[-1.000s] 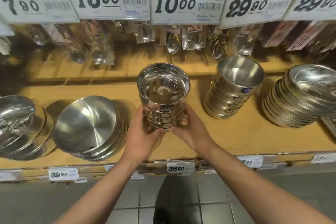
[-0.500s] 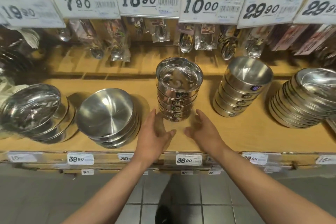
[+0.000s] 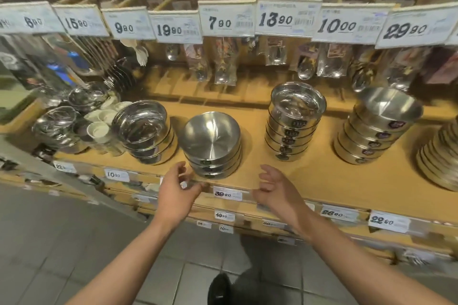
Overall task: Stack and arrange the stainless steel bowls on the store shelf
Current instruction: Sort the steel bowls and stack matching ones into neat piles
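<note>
Several stacks of steel bowls stand on the wooden shelf (image 3: 322, 178). A short stack of matte bowls (image 3: 213, 146) leans near the front edge, right in front of me. My left hand (image 3: 177, 190) hovers just left of that stack, fingers loosely spread and holding nothing. My right hand (image 3: 275, 190) hangs to the stack's right, over the shelf's front edge, also empty. The tall stack of shiny straight-walled bowls (image 3: 293, 121) stands farther right, apart from both hands. Another shiny stack (image 3: 145, 131) sits to the left.
A tilted bowl stack (image 3: 379, 129) and a plate-like stack (image 3: 438, 156) fill the shelf's right end. Glass lids and small white cups (image 3: 99, 129) crowd the left end. Packaged spoons (image 3: 223, 67) hang under price tags (image 3: 226, 20). Tiled floor lies below.
Both hands let go of the tall shiny stack, which now stands on the shelf, and moved left to either side of the matte bowl stack. The view swung left.
</note>
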Tool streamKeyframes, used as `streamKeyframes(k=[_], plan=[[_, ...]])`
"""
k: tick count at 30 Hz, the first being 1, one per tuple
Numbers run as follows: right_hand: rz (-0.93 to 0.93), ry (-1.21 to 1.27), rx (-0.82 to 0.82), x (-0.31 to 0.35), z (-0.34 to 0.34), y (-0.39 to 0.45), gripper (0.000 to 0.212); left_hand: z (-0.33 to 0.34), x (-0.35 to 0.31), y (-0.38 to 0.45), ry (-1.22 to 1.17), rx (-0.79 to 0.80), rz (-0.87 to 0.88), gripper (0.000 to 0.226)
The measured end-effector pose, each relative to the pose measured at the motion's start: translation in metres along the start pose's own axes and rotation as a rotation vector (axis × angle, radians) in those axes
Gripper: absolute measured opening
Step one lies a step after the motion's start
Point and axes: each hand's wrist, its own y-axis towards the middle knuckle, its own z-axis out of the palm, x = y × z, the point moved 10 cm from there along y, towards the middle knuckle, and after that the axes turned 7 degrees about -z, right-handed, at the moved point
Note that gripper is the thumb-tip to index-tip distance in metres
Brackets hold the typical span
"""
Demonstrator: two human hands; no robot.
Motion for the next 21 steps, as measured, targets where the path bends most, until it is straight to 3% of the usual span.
streamKeyframes(k=[2,5,8,11,21], plan=[[-0.002,0.047,-0.013,0.007,0.013,0.012,0.086,0.0,0.0,0.017,0.016,0.043,0.02,0.082],[-0.024,0.065,-0.01,0.017,0.036,0.033,0.095,0.004,-0.006,0.039,0.016,0.116,0.112,0.081],[-0.109,0.163,-0.015,0.027,0.059,0.053,0.081,0.011,-0.011,0.058,-0.045,0.174,0.186,0.087],[-0.201,0.118,-0.139,0.036,0.059,0.071,0.074,0.019,-0.017,0.076,-0.118,0.223,0.24,0.092],[-0.252,0.233,-0.287,0.052,0.048,0.114,0.061,0.035,-0.04,0.127,-0.226,0.315,0.298,0.071]])
